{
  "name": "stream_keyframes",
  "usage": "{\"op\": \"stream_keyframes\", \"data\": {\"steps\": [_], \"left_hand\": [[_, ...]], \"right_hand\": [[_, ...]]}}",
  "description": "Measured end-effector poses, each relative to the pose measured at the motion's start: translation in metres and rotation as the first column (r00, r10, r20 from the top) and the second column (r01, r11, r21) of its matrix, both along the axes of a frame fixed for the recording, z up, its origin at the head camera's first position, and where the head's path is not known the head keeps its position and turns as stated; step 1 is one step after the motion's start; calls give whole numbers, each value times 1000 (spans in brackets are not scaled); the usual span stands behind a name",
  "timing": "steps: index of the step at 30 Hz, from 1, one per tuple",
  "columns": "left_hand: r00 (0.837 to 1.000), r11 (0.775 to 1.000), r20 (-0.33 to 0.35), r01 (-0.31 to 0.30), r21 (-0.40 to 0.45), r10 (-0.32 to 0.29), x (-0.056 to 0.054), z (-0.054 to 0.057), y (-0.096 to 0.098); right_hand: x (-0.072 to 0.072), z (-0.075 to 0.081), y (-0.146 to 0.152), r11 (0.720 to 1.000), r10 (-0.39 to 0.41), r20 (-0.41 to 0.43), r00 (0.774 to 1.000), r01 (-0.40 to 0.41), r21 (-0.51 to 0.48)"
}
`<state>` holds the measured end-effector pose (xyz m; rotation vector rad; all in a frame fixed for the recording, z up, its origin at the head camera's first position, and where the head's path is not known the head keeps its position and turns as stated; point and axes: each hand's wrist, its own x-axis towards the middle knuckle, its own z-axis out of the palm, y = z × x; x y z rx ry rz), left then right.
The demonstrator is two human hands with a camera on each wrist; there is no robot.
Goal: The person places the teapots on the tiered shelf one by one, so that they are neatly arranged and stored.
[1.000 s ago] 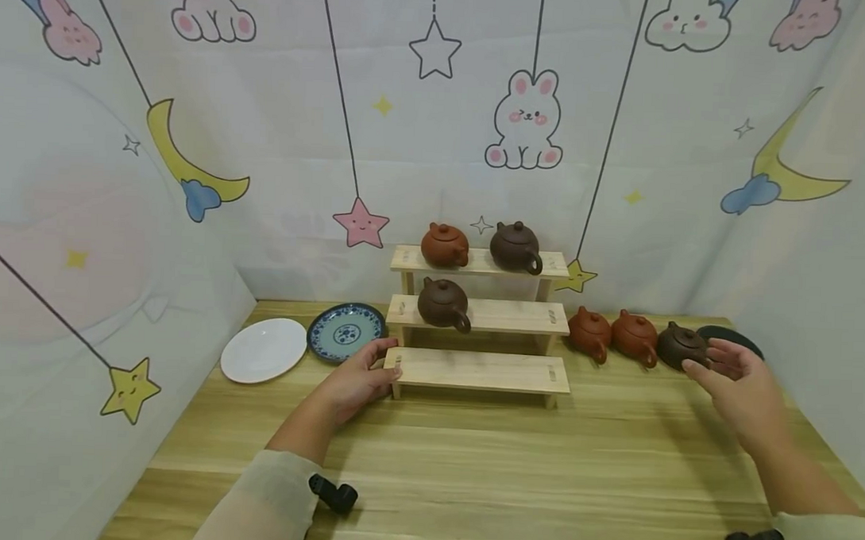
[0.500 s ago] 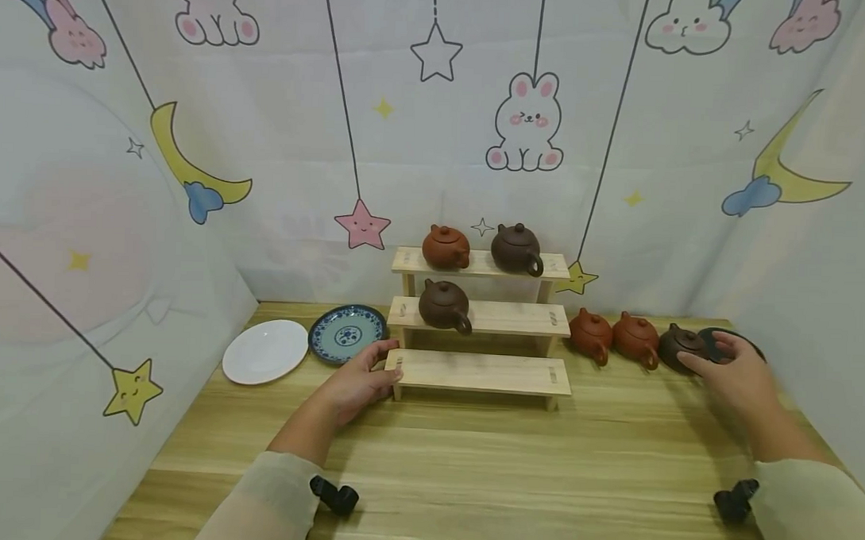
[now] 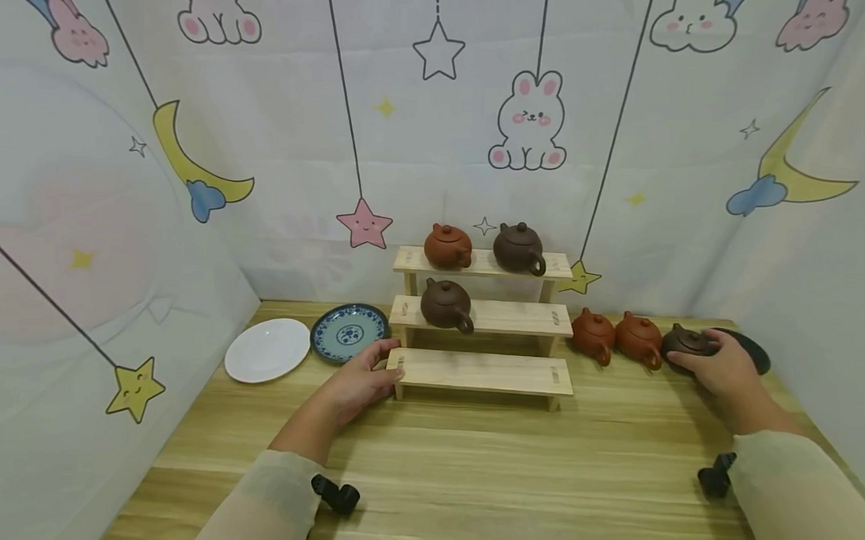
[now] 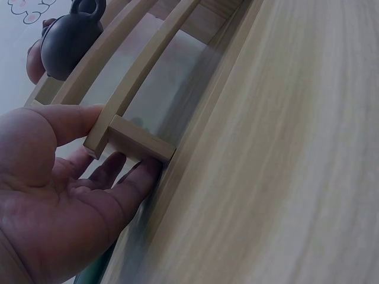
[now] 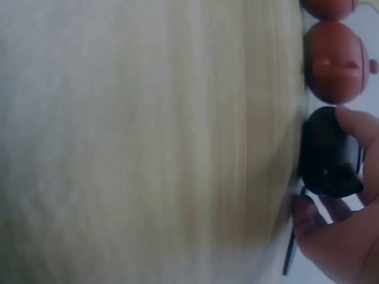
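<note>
My left hand point(image 3: 357, 382) grips the left end of the lowest step of a three-tier wooden stand point(image 3: 482, 371). In the left wrist view the thumb lies on the board's end and the fingers curl by its leg point(image 4: 139, 142). At the right, my right hand point(image 3: 729, 372) holds a dark brown teapot point(image 3: 687, 341) between thumb and fingers, close at the table. The right wrist view shows the thumb on one side of its body and fingertips point(image 5: 305, 210) at the other. Two reddish clay teapots stand left of it, the nearer one point(image 3: 637, 339) right beside it.
A reddish teapot point(image 3: 448, 247) and a dark one point(image 3: 519, 248) sit on the top step, another dark teapot point(image 3: 445, 305) on the middle step. A white plate point(image 3: 267, 352) and blue patterned plate point(image 3: 347, 334) lie left; a dark plate point(image 3: 748, 348) lies behind my right hand.
My right hand has moved left and closed round the dark brown teapot, its thumb and fingers now against it. The left hand has stayed on the stand.
</note>
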<state>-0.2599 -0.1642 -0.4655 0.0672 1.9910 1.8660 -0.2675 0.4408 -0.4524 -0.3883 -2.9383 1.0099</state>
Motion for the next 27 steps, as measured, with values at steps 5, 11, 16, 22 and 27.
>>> {"op": "stream_keyframes", "data": {"steps": [5, 11, 16, 22, 27], "left_hand": [[1000, 1000, -11, 13, -2, -13, 0, -1, -1], [1000, 1000, -13, 16, 3, -16, 1, 0, -1], [1000, 1000, -16, 14, 2, -14, 1, -1, -1], [1000, 1000, -16, 15, 10, -15, 0, -2, -1], [1000, 1000, -18, 15, 18, -15, -1, -3, -1]], "right_hand": [[-1, 1, -2, 999, 3, 7, 1000, -3, 46], [6, 6, -5, 999, -48, -42, 998, 47, -22], [16, 20, -14, 991, -70, -93, 993, 59, -117], [30, 41, -41, 988, -19, -118, 993, 1, -152], [40, 54, -74, 985, 52, -136, 989, -73, -159]]}}
